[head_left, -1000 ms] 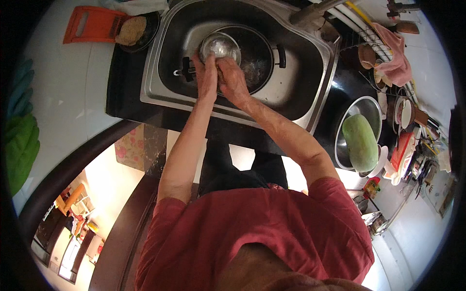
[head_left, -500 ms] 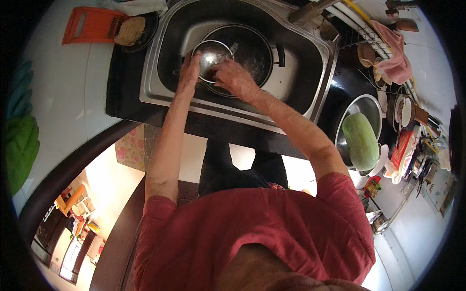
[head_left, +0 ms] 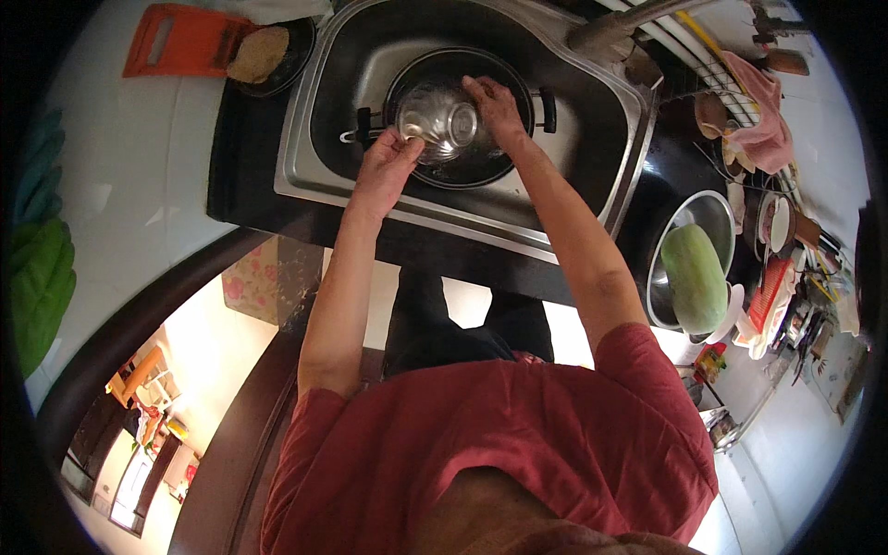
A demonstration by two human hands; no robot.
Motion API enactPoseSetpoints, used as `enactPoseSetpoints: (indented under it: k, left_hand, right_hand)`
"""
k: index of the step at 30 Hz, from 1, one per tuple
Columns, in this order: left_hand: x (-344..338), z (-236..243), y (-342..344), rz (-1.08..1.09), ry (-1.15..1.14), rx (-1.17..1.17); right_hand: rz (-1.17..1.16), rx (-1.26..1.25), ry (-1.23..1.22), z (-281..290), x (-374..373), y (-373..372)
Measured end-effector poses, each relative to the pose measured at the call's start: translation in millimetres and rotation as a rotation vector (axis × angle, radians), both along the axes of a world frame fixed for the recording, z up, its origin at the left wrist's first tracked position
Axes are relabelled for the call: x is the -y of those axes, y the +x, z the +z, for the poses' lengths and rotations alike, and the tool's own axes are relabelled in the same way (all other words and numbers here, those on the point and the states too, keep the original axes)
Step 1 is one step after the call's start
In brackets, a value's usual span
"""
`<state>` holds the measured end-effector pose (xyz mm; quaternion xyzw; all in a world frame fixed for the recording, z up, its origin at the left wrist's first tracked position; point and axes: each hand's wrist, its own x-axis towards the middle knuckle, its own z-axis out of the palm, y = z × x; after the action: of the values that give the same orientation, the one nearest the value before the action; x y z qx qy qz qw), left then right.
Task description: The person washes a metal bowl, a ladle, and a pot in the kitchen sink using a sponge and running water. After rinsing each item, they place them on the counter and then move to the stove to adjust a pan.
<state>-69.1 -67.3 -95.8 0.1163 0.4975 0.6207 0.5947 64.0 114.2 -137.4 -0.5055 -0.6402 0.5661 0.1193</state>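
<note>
A small steel bowl (head_left: 437,116), turned with its base ring facing up, is held over a dark pot (head_left: 467,171) with black handles inside the steel sink (head_left: 583,171). My left hand (head_left: 388,162) grips the bowl's lower left edge, fingers bent round it. At the bowl's upper right, my right hand (head_left: 498,109) holds the rim with curled fingers, partly hiding it. Part of the pot's inside is covered by the bowl and hands.
A faucet (head_left: 629,20) reaches over the sink. At right are a steel basin (head_left: 659,277) holding a pale green gourd (head_left: 694,277), a pink cloth (head_left: 766,129) and racks of utensils. An orange plastic tool (head_left: 176,42) and dark dish (head_left: 287,65) lie upper left, green gloves (head_left: 42,287) at far left.
The bowl has turned over from showing its inside to showing its base. My right hand has moved up to its upper right edge; my left hand has moved down to its lower left.
</note>
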Motion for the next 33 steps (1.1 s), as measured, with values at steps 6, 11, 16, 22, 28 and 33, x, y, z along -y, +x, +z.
enactPoseSetpoints:
  k: [6,11,16,22,28,33]
  left_hand:
    - [-9.7,14.0,5.4,-0.104,-0.169,-0.322]
    - [-11.8,-2.8,7.9,-0.071,-0.141,-0.405]
    - [-20.9,8.1,12.8,-0.037,-0.087,-0.462]
    - [-12.7,22.1,9.9,0.013,-0.083,-0.072]
    - [-34.8,8.2,31.5,0.464,0.134,0.183]
    - [-45.2,11.6,30.1,0.321,-0.067,-0.265]
  right_hand:
    - [-0.009,0.279,0.430,-87.6,6.6,16.2]
    - [0.009,-0.417,0.213,13.8,50.9,7.1]
    - [0.488,-0.140,1.019,64.4,64.0,-8.7]
    - [0.014,-0.348,-0.382,37.3,9.2,-15.7]
    - [-0.479,-0.913,-0.417,18.7,80.5,-14.9]
    - [-0.177,-0.347,0.286,52.9,118.3,-23.6]
